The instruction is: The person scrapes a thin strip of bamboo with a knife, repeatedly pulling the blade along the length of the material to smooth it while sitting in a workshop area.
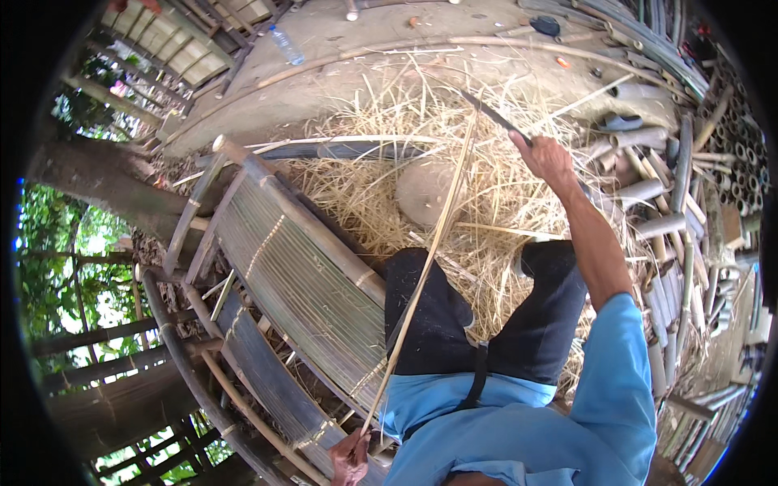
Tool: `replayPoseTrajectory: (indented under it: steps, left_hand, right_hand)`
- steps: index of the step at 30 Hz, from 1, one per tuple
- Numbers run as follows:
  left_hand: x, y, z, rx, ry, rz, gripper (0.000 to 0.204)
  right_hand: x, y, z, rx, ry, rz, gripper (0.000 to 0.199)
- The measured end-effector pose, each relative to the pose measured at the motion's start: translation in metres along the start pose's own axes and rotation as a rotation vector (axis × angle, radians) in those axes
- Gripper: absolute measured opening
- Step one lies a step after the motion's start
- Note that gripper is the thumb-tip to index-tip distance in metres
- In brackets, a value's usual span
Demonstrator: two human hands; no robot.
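Right hand (545, 158) clamped round the knife (496, 115), I'd hold the strip (422, 290) taut, left hand (350, 458) seemingly gripping its near end.

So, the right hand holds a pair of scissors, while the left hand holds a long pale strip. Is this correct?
Not quite: the head view shows a dark-bladed knife in the right hand, not scissors. The left hand does hold the long pale strip.

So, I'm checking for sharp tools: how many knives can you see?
1 clearly visible: the dark-bladed knife held in the right hand, over the pale shavings. Others could be hidden among the shavings or the piled bamboo at right.
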State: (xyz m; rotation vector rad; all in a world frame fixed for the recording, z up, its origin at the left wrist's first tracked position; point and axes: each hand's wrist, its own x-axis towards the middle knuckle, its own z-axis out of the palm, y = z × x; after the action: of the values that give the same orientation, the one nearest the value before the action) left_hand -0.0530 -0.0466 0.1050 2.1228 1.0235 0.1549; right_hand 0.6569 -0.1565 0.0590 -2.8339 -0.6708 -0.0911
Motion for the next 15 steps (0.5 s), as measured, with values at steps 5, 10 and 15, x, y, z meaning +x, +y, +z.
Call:
replayPoseTrajectory:
  steps: [5, 10, 15]
  left_hand:
    - [0.069, 0.06, 0.015, -0.206, -0.086, -0.283, 0.024]
    - [0.145, 0.123, 0.038, -0.517, -0.167, -0.303, 0.034]
    - [0.165, 0.139, 0.044, -0.691, -0.248, -0.296, 0.03]
  right_hand:
    - [-0.089, -0.054, -0.008, 0.259, -0.125, -0.262, 0.082]
    - [-0.188, -0.12, -0.009, 0.447, -0.326, -0.331, 0.065]
    - [-0.252, -0.152, -0.023, 0.504, -0.364, -0.621, 0.054]
